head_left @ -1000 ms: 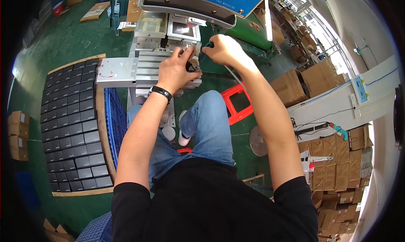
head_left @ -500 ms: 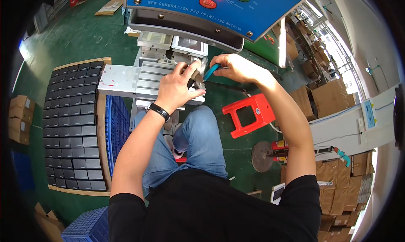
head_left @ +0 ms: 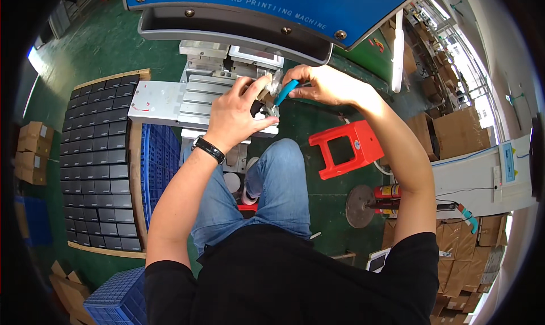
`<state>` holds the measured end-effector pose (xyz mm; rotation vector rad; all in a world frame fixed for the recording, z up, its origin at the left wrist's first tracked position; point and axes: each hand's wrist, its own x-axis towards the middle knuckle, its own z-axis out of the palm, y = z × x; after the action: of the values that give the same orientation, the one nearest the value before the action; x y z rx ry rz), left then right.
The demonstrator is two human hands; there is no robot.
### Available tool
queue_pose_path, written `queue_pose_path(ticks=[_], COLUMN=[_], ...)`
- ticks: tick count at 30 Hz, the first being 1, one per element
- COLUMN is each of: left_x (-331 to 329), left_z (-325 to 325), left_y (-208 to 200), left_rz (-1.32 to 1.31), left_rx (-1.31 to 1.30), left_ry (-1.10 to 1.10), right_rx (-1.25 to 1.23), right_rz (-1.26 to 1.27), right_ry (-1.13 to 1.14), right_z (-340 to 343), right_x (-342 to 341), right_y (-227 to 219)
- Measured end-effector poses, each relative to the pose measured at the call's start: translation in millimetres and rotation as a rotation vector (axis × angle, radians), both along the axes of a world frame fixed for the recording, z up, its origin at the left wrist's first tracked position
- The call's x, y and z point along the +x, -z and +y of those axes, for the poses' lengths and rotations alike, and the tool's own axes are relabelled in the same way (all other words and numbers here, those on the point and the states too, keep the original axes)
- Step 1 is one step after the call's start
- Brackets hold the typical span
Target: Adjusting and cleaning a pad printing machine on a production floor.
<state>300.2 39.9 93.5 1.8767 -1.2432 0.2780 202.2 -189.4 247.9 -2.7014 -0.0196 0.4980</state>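
- Basically, looks like hands-on adjustment: left hand (head_left: 234, 118) appears to steady the small metal fixture (head_left: 273, 112) while the right hand (head_left: 318, 85) works a teal tool (head_left: 287, 91) against it.
- Left: fingers arched around the fixture, index on the far side, thumb on the near side. Can't tell whether it clamps or only rests there.
- Right: closed on the tool, thumb and fingers pinching its upper end. Lower end angles down to the fixture; tip too small to make out, so tool type and actual contact unclear.
- Fixture sits at the right end of the slotted bed (head_left: 196, 102), partly hidden by the left hand.
- Next move, my read: calls for a firm left hold and small, controlled wrist motion on the right; fingers crowd the tip, so a slip could nick one.
- Materials: bed is bare metal with straight parallel grooves; flat pale plate (head_left: 157, 101) off its left side, smooth with red marks. Fixture irregular, shiny in spots. Tool handle slim, slightly curved, plastic-looking.
- Overhead: glossy blue panel (head_left: 284, 6), rounded grey metal lip (head_left: 238, 39) below. Red stool (head_left: 368, 143) to the right, moulded, smooth.
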Motion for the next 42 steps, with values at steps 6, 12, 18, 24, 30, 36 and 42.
queue_pose_path(ticks=[6,12,18,24,30,36,42], left_x=[0.2,2.0,0.0,1.4,0.3,0.6,1.2], left_z=[-1.9,-2.7,-2.5,-2.8,-2.5,0.0,0.7], left_y=[4.9,10.4,6.9,7.0,7.4,4.0,3.5], left_rz=[-0.005,-0.048,-0.031,-0.037,-0.019,0.023,0.003], left_rx=[-0.016,-0.011,0.008,0.009,0.005,0.018,0.000], left_ry=[-0.024,-0.044,-0.037,-0.036,-0.035,-0.011,0.003], right_rx=[-0.024,-0.172,-0.230,-0.273,-0.248,-0.205,-0.153], right_rz=[-0.059,-0.246,-0.171,-0.201,-0.174,-0.131,-0.108], right_ry=[-0.062,-0.304,-0.225,-0.205,-0.192,-0.155,-0.191], right_z=[0.3,8.8,20.9,22.5,25.5,25.5,17.8], right_x=[2.3,7.7,6.5,4.7,6.0,8.5,8.3], right_y=[3.2,-0.3,-7.9,-5.6,-6.1,-14.7,-12.3])
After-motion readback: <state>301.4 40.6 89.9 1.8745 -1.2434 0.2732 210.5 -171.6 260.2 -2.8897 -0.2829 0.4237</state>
